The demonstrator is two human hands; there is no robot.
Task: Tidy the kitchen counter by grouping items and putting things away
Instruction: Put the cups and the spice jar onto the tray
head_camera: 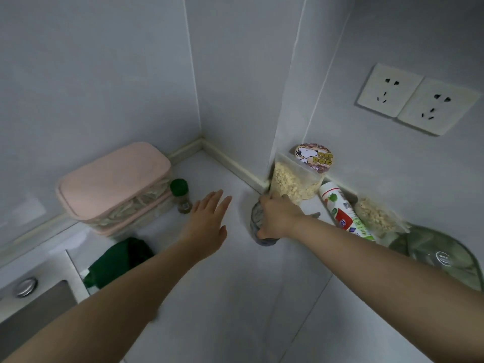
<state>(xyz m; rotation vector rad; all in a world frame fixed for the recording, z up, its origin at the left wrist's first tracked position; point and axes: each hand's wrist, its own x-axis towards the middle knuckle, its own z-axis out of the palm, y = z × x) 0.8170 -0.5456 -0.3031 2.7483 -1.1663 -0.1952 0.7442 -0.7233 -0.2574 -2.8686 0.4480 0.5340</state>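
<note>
My right hand [277, 217] grips a clear ribbed glass [256, 218] from above; the glass stands on the white counter [235, 297] near the wall corner. My left hand [207, 221] hovers flat with straight fingers over the counter, holding nothing. Just left of it stands a small spice jar with a green lid [181, 196]. Behind the glass, a clear bag of oats [296, 180] leans on the wall with a cartoon-dog lidded cup [315, 158] behind it. A white bottle with a red label [343, 210] lies beside a second oat bag [377, 216].
Two stacked containers with pink lids [115, 187] sit at the back left. A dark green cloth [120, 260] lies by the sink edge [39, 286]. A glass lid [440, 255] rests at the right. Two wall sockets [416, 98] are above.
</note>
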